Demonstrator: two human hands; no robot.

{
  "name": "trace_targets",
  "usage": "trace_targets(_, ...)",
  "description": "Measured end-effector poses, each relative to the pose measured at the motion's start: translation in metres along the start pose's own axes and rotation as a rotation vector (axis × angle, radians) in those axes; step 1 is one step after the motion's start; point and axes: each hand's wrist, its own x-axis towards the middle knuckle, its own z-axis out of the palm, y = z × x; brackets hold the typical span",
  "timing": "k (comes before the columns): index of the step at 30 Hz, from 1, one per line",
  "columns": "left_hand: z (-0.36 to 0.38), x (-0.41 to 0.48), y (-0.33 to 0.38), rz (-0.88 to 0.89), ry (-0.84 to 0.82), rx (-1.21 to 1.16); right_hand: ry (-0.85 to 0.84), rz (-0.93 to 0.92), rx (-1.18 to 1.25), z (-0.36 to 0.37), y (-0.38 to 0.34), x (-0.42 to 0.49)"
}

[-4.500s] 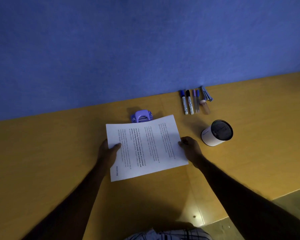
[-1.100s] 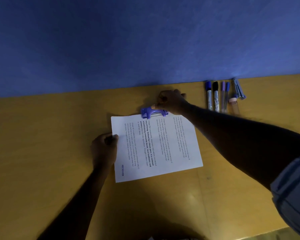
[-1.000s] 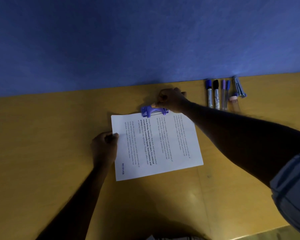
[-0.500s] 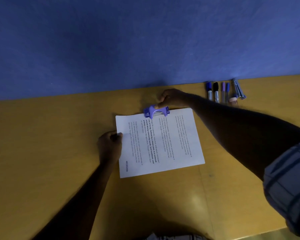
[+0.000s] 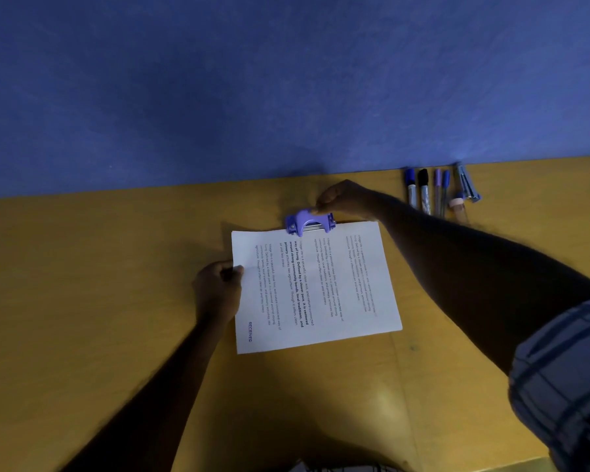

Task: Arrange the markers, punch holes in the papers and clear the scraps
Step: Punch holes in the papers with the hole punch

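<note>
A printed white paper (image 5: 324, 284) lies on the yellow table (image 5: 82, 301), its far edge slid into a purple hole punch (image 5: 309, 223). My right hand (image 5: 346, 199) reaches over from the right, fingertips curled on the punch's raised lever. My left hand (image 5: 218, 291) pinches the paper's left edge between thumb and fingers. Markers and pens (image 5: 426, 192) lie side by side in a row at the back right, by the wall.
A blue wall (image 5: 286, 80) runs along the table's far edge. A grey-blue stapler-like tool (image 5: 467, 185) and a small pink-capped item (image 5: 457, 207) lie beside the markers. A checked sleeve (image 5: 566, 379) shows at the right edge.
The punch's lever has risen from pressed flat to lifted, with my right hand still on it. My left hand keeps hold of the paper's left edge.
</note>
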Motion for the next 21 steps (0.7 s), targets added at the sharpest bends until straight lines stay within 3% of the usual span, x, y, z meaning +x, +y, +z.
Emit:
trace_targets(7, -0.007, -0.019, -0.014, -0.012, -0.014, 0.006, 0.068, 0.003, 0.01, 0.008, 0.0, -0.003)
trace_targets(10, -0.009, -0.028, -0.022, -0.044, -0.026, -0.005, 0.359, 0.031, -0.022, 0.022, 0.008, -0.011)
trace_targets(13, -0.013, -0.037, -0.03, -0.076, -0.035, -0.039, 0.645, -0.004, 0.117, 0.042, 0.025, -0.042)
trace_targets(17, -0.023, -0.057, -0.033, -0.12, -0.075, -0.152, 0.73, -0.09, 0.17, 0.08, 0.057, -0.104)
trace_targets(21, -0.031, -0.076, -0.035, -0.133, -0.098, -0.214, 0.717, 0.091, 0.189, 0.112, 0.076, -0.147)
